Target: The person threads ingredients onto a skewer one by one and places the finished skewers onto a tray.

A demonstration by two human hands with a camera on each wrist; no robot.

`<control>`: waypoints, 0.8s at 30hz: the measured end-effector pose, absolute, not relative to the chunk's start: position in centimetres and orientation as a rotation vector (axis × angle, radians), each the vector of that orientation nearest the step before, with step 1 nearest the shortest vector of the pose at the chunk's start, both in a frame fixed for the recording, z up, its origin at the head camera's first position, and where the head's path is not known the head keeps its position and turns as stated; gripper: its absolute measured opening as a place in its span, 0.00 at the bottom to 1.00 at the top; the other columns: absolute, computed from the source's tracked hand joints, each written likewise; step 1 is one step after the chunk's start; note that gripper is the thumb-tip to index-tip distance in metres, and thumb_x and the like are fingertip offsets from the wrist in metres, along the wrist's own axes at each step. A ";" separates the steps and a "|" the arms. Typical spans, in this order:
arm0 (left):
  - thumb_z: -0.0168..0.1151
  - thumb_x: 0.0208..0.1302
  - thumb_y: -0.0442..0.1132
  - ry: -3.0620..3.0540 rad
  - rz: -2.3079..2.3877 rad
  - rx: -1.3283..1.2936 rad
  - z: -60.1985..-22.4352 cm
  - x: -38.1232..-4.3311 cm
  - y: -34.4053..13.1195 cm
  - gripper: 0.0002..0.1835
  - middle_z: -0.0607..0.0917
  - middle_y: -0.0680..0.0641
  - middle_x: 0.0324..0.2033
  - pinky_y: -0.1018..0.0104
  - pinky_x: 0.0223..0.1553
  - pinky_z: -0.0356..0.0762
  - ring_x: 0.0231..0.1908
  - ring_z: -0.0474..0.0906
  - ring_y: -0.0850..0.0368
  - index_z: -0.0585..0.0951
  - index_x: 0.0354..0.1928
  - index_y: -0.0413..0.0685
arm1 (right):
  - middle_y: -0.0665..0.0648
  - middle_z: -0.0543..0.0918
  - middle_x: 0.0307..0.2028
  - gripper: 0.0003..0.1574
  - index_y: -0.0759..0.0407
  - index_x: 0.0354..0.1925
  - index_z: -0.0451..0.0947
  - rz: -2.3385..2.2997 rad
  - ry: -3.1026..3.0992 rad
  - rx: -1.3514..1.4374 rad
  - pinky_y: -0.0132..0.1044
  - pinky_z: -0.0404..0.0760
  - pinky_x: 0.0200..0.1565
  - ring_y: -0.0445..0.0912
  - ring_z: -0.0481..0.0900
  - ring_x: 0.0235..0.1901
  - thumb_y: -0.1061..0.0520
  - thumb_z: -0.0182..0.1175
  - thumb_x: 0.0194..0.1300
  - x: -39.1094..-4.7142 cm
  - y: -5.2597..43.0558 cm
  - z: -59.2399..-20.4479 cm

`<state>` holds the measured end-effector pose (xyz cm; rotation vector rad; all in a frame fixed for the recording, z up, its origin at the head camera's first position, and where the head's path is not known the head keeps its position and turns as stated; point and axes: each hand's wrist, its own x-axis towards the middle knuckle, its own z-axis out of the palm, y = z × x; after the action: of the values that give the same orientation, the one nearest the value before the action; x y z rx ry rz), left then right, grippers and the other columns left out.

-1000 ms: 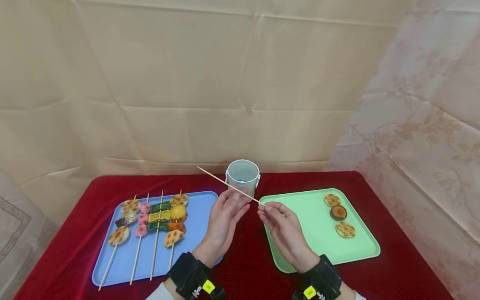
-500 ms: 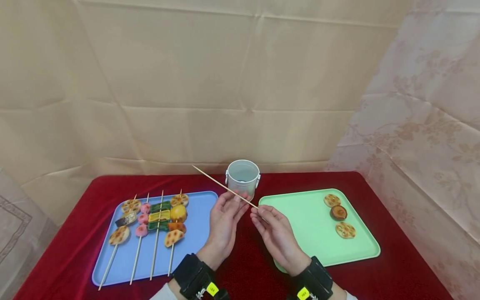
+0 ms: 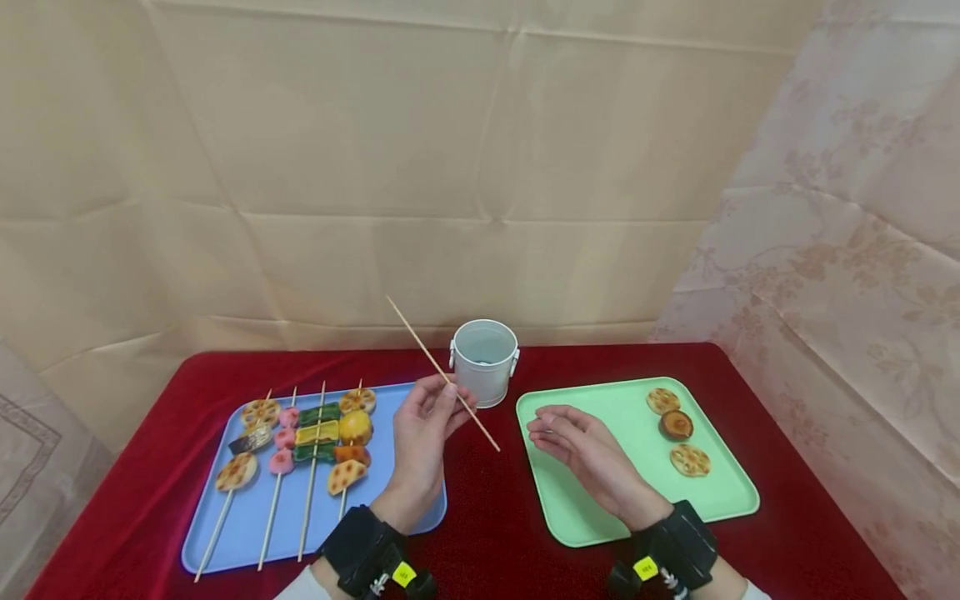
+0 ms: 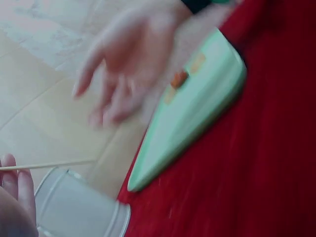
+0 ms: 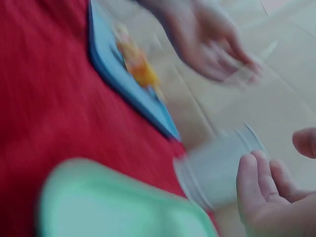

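Note:
A bare wooden skewer [image 3: 420, 343] is pinched between the thumb and fingers of my left hand [image 3: 423, 433], slanting from upper left to lower right in front of the bucket. My right hand [image 3: 588, 458] hovers over the left part of the green tray [image 3: 600, 500], fingers loosely bent, thumb and fingertips apart in the right wrist view, holding nothing. On that tray lie two browned round slices [image 3: 690, 460] with a brown mushroom cap [image 3: 677, 425] between them. The left wrist view is blurred and shows only part of the skewer.
A blue tray [image 3: 405, 492] on the left bears several loaded skewers, among them pink balls [image 3: 282, 462] and green and yellow pieces [image 3: 318, 431]. A pale metal bucket [image 3: 486, 367] stands at the back middle. Red cloth [image 3: 487, 517] covers the table.
My right hand has let go of the skewer's lower end and moved right, over the green tray. The left hand has drawn left with the skewer, which is now steeper.

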<state>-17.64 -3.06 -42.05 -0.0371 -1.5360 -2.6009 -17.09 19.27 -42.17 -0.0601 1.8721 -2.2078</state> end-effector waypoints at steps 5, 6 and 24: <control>0.60 0.66 0.39 -1.749 -2.342 -0.105 -42.1 -18.2 -5.0 0.16 0.82 0.34 0.39 0.57 0.43 0.80 0.39 0.82 0.44 0.78 0.52 0.36 | 0.66 0.79 0.46 0.31 0.73 0.52 0.70 -2.002 2.307 -0.092 0.39 0.78 0.49 0.54 0.79 0.47 0.47 0.59 0.67 -18.4 23.8 -40.8; 0.61 0.66 0.40 -1.784 -2.294 -0.111 -42.1 -18.2 -5.3 0.16 0.82 0.35 0.38 0.57 0.43 0.80 0.38 0.83 0.47 0.79 0.52 0.37 | 0.66 0.79 0.46 0.31 0.72 0.52 0.71 -1.932 2.406 -0.094 0.39 0.79 0.49 0.55 0.79 0.47 0.46 0.59 0.67 -18.7 24.7 -40.6; 0.57 0.66 0.53 -2.043 -1.897 0.104 -43.1 -18.3 -8.6 0.21 0.80 0.42 0.33 0.75 0.25 0.73 0.24 0.73 0.58 0.81 0.58 0.56 | 0.67 0.79 0.43 0.24 0.69 0.49 0.77 -0.624 3.232 0.055 0.54 0.75 0.41 0.58 0.74 0.41 0.49 0.55 0.69 -23.5 35.4 -41.4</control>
<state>-18.27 -8.62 -43.06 0.1038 -2.0430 -1.8974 -23.48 35.37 -41.35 0.0550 3.2318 -0.6236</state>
